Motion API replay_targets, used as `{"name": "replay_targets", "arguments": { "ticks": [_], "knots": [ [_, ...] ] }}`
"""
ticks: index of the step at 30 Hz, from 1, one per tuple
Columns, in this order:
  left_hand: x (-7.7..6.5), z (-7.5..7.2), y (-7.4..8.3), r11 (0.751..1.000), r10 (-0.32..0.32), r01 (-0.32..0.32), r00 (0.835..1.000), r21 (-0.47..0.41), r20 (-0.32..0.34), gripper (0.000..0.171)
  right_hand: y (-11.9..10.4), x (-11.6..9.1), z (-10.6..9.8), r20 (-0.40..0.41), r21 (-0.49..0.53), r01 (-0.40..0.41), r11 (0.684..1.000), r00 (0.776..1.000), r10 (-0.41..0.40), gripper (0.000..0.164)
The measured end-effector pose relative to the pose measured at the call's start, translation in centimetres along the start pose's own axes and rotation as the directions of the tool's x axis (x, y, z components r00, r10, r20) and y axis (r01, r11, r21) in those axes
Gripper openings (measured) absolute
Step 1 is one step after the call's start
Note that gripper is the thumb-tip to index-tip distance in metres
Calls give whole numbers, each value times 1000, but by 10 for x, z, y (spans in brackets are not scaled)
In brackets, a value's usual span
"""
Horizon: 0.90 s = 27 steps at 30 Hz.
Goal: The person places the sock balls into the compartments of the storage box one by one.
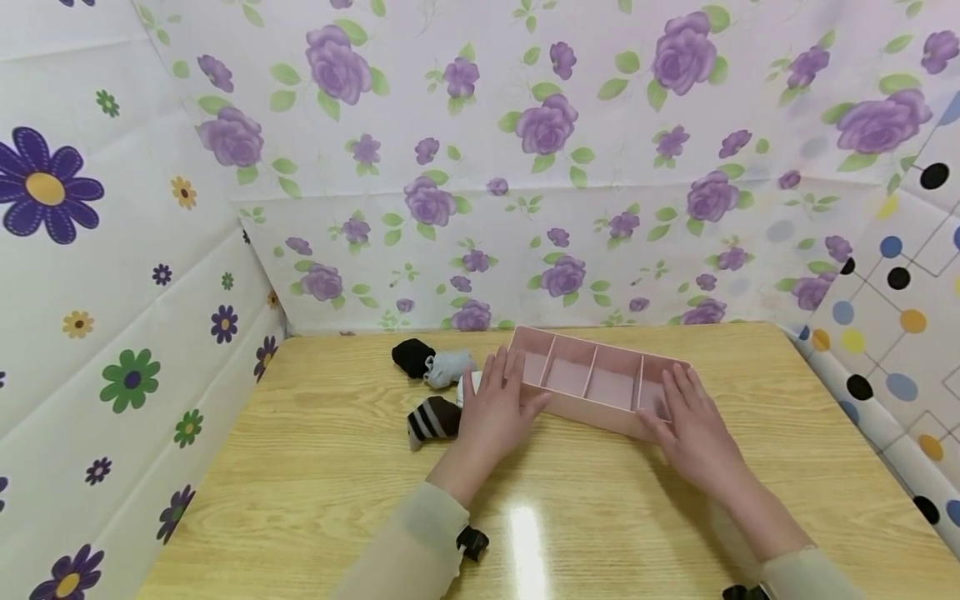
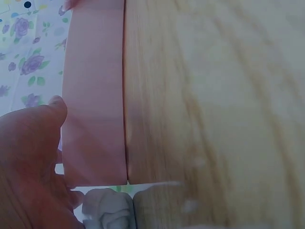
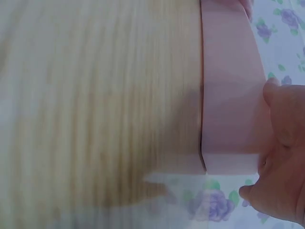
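A pink box (image 1: 592, 408) with several compartments in a row stands slanted on the table, its right end nearer me. My left hand (image 1: 495, 412) is at its left end, fingers extended and thumb by the front rim. At the right end is my right hand (image 1: 697, 437), its fingers fairly straight along the end and its thumb at the front rim. Left of the box lie a black rolled sock (image 1: 413, 357), a light grey one (image 1: 447, 368), a white one (image 1: 469, 387) partly hidden by my left hand, and a dark striped sock (image 1: 434, 421).
The wooden table (image 1: 315, 492) reaches back to a flowered cloth (image 1: 480, 167). Patterned cloths also hang at the left and right sides. A bright light reflection lies on the table in front of the box.
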State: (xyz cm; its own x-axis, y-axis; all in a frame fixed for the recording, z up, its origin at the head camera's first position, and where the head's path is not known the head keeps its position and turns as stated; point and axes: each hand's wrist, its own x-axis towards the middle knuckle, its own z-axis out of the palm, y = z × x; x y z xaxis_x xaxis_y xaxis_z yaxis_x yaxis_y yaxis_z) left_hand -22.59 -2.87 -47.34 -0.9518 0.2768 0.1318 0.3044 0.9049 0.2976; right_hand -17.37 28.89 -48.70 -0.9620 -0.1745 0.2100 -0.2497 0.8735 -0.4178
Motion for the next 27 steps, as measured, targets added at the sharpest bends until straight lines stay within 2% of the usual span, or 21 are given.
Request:
{"name": "replay_targets", "arguments": {
  "ticks": [9,17,23,27],
  "knots": [
    [-9,0,3,999,-19,19,1000,34,3,90,9,15,-8,80,35,6,999,997,-9,90],
    [-19,0,3,999,1,0,1000,50,-27,88,21,23,-10,89,77,50,996,994,-57,88],
    [-25,-2,3,998,5,-3,999,61,-39,87,23,31,-9,96,107,32,994,994,-43,86],
    [-28,-2,2,997,17,-13,999,76,-51,87,22,34,-8,99,100,0,995,995,-10,93]
  ]
}}
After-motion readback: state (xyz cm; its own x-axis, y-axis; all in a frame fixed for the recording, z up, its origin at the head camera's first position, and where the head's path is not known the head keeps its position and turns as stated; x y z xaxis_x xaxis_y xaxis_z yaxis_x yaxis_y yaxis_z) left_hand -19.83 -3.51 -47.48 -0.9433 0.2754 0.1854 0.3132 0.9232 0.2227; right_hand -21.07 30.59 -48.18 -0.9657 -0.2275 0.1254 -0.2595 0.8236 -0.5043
